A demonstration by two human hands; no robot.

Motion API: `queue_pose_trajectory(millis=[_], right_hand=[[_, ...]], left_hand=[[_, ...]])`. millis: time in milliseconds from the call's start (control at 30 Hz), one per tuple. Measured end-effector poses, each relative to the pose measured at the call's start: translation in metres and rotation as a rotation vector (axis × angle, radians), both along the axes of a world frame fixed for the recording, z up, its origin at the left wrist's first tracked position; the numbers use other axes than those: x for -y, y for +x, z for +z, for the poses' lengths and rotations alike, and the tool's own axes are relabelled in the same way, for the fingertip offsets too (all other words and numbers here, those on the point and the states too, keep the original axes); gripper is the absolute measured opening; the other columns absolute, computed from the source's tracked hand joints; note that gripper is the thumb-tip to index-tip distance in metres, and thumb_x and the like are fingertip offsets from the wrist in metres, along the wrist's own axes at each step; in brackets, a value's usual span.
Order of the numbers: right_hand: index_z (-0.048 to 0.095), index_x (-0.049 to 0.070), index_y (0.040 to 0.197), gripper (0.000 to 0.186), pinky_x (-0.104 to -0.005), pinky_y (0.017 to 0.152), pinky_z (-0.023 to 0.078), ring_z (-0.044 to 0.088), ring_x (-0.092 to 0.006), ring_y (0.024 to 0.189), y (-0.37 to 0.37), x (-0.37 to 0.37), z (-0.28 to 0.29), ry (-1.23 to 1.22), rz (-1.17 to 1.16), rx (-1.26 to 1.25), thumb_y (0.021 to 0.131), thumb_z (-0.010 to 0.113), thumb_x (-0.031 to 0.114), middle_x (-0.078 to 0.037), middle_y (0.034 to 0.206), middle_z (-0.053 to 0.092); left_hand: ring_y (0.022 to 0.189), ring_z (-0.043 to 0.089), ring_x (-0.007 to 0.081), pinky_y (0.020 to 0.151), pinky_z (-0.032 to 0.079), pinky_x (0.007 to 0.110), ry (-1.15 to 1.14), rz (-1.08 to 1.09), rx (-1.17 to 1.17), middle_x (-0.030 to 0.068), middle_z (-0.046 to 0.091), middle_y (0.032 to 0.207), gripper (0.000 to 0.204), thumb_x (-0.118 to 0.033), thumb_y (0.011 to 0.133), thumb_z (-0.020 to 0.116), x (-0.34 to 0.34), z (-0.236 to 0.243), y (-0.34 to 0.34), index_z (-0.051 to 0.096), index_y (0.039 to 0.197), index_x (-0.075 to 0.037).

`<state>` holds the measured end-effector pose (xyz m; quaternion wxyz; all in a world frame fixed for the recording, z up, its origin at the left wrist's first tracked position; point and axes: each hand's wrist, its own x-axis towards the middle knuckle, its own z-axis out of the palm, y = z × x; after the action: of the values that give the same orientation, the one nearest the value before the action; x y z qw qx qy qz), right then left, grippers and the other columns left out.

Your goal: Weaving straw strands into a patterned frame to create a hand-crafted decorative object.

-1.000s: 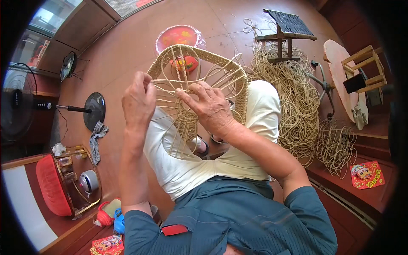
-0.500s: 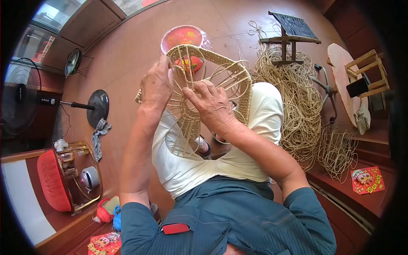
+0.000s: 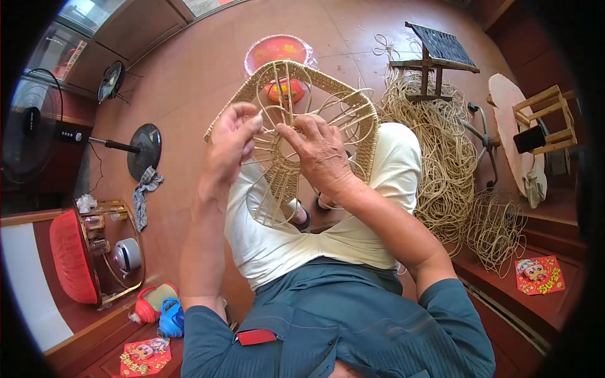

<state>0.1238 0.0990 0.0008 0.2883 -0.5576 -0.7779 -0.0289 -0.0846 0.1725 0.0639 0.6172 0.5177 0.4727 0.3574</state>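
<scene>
A half-woven cord basket frame, with radiating strands and a braided rim, rests across my knees. My left hand is at its left part, thumb and index finger pinched on a thin cord loop. My right hand lies over the middle, just right of the left, its curled fingers gripping strands near the woven hub. Some strands under the fingers are hidden.
Heaped cord lies right, beside a dark slatted stool, slab table and small wooden stool. Left are fans, a red cushioned item and plastic jugs. A red basin lies ahead.
My left hand rose rightward along the frame, then came down slightly, now pinching at a loop. My right hand shifted slightly right, staying over the middle.
</scene>
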Motion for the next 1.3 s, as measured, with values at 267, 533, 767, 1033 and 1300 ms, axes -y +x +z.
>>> queue_pose_trajectory(millis=[267,533,767,1033,1300], right_hand=[[0.067,0.026,0.141,0.057,-0.0441,0.109,0.042,0.055,-0.0245,0.137,-0.007,0.008,0.003,0.121,-0.026,-0.021,0.087,0.069,0.008,-0.003,0.137,0.057],[0.066,0.029,0.144,0.064,-0.0441,0.116,0.042,0.051,-0.0233,0.144,-0.003,-0.002,0.0,0.043,0.159,-0.037,0.086,0.068,0.002,0.0,0.144,0.056],[0.062,0.029,0.143,0.056,-0.0459,0.106,0.045,0.051,-0.0285,0.136,-0.003,-0.004,-0.007,0.092,0.136,0.037,0.089,0.07,0.014,-0.006,0.142,0.052],[0.064,0.027,0.141,0.053,-0.0452,0.104,0.045,0.05,-0.0277,0.134,-0.004,-0.004,-0.01,0.122,0.121,0.023,0.089,0.069,0.015,-0.006,0.142,0.052],[0.063,0.029,0.147,0.058,-0.0456,0.107,0.046,0.05,-0.0273,0.137,-0.001,-0.001,-0.006,0.051,0.138,-0.001,0.091,0.068,0.015,-0.003,0.147,0.053]], left_hand=[[0.051,0.036,-0.0013,0.043,0.025,0.017,-0.271,0.206,0.333,0.0004,0.064,0.094,0.032,-0.017,0.109,0.067,0.079,-0.021,-0.024,0.056,0.137,-0.006],[0.054,0.039,-0.0005,0.046,0.03,0.015,-0.212,0.348,0.434,-0.0016,0.064,0.092,0.038,-0.012,0.103,0.074,0.062,-0.023,-0.037,0.059,0.138,-0.007],[0.074,0.073,0.0239,0.072,0.056,0.039,0.374,0.151,-0.923,0.0047,0.072,0.078,0.036,-0.026,0.098,0.078,0.045,0.001,-0.014,0.067,0.13,-0.012],[0.071,0.074,0.0254,0.066,0.056,0.039,0.819,0.292,-0.83,0.0082,0.076,0.085,0.023,-0.021,0.104,0.069,0.022,-0.03,-0.037,0.068,0.125,-0.011],[0.055,0.039,0.0013,0.044,0.029,0.02,0.029,0.763,0.134,-0.0065,0.058,0.081,0.031,-0.006,0.1,0.073,0.018,-0.035,-0.166,0.064,0.129,-0.006]])
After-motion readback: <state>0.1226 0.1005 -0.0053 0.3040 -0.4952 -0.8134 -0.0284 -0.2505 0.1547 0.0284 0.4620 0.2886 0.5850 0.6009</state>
